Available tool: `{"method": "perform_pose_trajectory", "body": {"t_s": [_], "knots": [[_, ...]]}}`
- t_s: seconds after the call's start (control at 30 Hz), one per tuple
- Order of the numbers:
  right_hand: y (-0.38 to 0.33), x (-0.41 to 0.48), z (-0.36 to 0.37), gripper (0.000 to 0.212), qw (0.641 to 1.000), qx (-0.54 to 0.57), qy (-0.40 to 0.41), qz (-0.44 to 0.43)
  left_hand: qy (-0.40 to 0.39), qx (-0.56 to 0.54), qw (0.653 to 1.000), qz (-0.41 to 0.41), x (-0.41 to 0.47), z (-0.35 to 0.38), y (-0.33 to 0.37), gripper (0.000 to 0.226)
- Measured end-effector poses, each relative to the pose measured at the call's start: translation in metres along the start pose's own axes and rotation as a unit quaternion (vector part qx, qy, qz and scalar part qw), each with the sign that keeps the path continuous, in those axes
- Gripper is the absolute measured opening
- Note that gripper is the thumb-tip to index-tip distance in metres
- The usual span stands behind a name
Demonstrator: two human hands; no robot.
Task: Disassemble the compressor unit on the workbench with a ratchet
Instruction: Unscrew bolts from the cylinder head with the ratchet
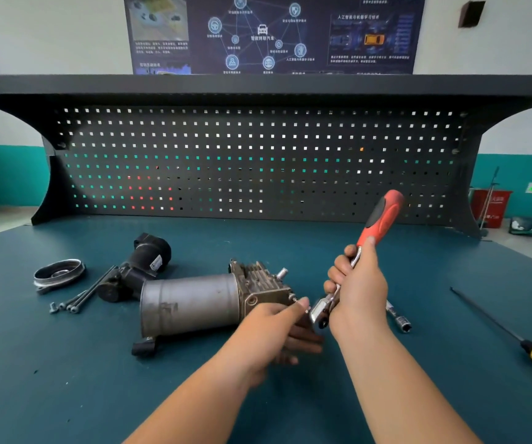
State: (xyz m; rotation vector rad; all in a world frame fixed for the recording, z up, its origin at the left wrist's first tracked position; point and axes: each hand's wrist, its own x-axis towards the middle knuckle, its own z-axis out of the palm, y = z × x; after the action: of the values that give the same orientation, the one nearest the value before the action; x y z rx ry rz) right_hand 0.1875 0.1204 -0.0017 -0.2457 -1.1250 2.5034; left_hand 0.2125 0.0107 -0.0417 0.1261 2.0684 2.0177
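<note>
Fingers (338,269) of right hand (359,285) curled round ratchet (382,216) shank, red handle tilted up and far; left hand (277,328) thumb and fingers pinched at ratchet head, pinched item unclear; compressor unit (194,302) on its side mid workbench (66,379), just left of hands; loose bolts (75,299) far left.

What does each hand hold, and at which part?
The right hand grips the ratchet by its metal shank, below the red grip. The left hand is at the compressor end; its hold cannot be told.
</note>
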Motion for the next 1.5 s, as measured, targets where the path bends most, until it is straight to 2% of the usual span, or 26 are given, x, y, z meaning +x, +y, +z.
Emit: {"method": "perform_pose_trajectory", "body": {"t_s": [0.17,0.3,0.43,0.63,0.73,0.8,0.87,0.93,1.0,1.03,1.1,1.17,1.23,1.33,1.43,1.5], "knots": [[0.001,-0.006,0.000,0.036,0.996,-0.060,-0.040,-0.046,-0.006,-0.127,0.986,-0.111,0.008,0.016,0.002,0.033],[0.004,-0.011,0.002,0.038,0.988,-0.099,-0.081,-0.091,0.031,-0.150,0.985,-0.081,0.012,0.016,-0.004,0.031],[0.009,-0.014,0.002,0.038,0.968,-0.155,-0.116,-0.159,0.029,-0.197,0.979,-0.046,0.014,0.015,-0.012,0.037],[0.018,-0.024,0.003,0.035,0.891,-0.258,-0.219,-0.303,0.008,-0.223,0.975,-0.011,0.017,0.018,-0.017,0.053],[0.021,-0.028,0.002,0.040,0.858,-0.300,-0.255,-0.330,0.014,-0.211,0.977,-0.008,0.019,0.016,-0.019,0.051],[0.020,-0.027,0.002,0.038,0.867,-0.284,-0.262,-0.316,0.014,-0.207,0.978,0.001,0.019,0.016,-0.018,0.040],[0.018,-0.025,0.002,0.035,0.904,-0.233,-0.239,-0.266,0.015,-0.210,0.978,0.011,0.020,0.016,-0.018,0.041],[0.014,-0.019,0.003,0.036,0.950,-0.163,-0.180,-0.194,0.018,-0.219,0.975,0.015,0.020,0.016,-0.018,0.051],[0.007,-0.008,0.000,0.038,0.989,-0.070,-0.089,-0.098,0.017,-0.232,0.972,0.017,0.020,0.017,-0.017,0.051],[0.004,-0.002,-0.003,0.039,0.998,-0.016,-0.040,-0.042,0.014,-0.240,0.971,0.018,0.020,0.017,-0.016,0.050],[0.002,0.009,-0.010,0.042,0.994,0.086,0.036,0.057,0.006,-0.251,0.968,0.021,0.020,0.018,-0.015,0.053],[0.003,0.014,-0.014,0.046,0.983,0.137,0.074,0.101,0.008,-0.252,0.968,0.019,0.020,0.020,-0.014,0.053],[0.004,0.014,-0.014,0.046,0.984,0.132,0.074,0.090,0.024,-0.249,0.968,0.008,0.019,0.020,-0.013,0.046],[0.005,0.007,-0.007,0.041,0.998,0.058,0.019,0.018,0.040,-0.232,0.972,-0.007,0.017,0.016,-0.013,0.041],[0.008,-0.004,-0.001,0.038,0.992,-0.040,-0.098,-0.074,0.034,-0.208,0.977,-0.023,0.016,0.013,-0.013,0.043],[0.010,-0.012,-0.001,0.037,0.963,-0.104,-0.200,-0.144,0.018,-0.192,0.981,-0.016,0.015,0.013,-0.013,0.044]]}}
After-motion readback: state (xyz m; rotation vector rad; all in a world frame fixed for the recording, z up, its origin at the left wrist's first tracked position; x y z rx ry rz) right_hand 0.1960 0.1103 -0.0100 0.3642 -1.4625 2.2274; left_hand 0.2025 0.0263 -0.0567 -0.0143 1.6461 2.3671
